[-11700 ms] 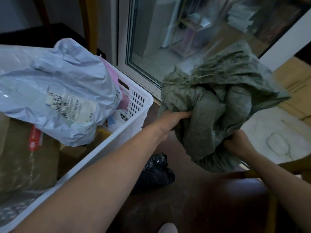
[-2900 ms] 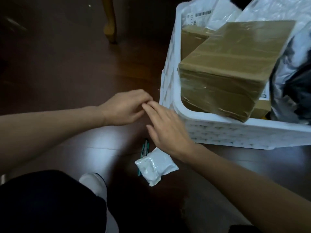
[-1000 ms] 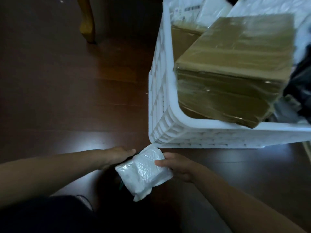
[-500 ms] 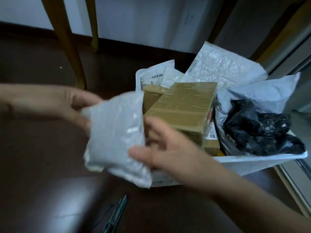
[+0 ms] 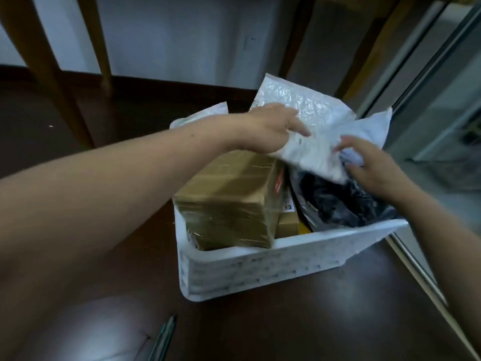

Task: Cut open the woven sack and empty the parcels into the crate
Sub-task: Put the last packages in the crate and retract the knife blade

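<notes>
The white perforated crate (image 5: 260, 259) stands on the dark floor, full of parcels. Over its far right side I hold a small white bubble-wrap parcel (image 5: 312, 155) between both hands. My left hand (image 5: 268, 128) grips its left edge, index finger stretched across the top. My right hand (image 5: 374, 170) has its fingertips on the right edge. Under the parcel lie a black plastic bag (image 5: 343, 201) and a large white bubble mailer (image 5: 307, 105). A taped brown box (image 5: 229, 199) fills the crate's left side. The woven sack is out of view.
Green-handled scissors (image 5: 164, 340) lie on the floor near the bottom edge, in front of the crate. Wooden chair legs (image 5: 44, 63) stand at the back left. A glass sliding door with its metal track (image 5: 426, 280) runs along the right.
I picked the small white parcel up off the floor in front of the crate and carried it up and to the right, over the crate's contents. The scissors stayed on the floor.
</notes>
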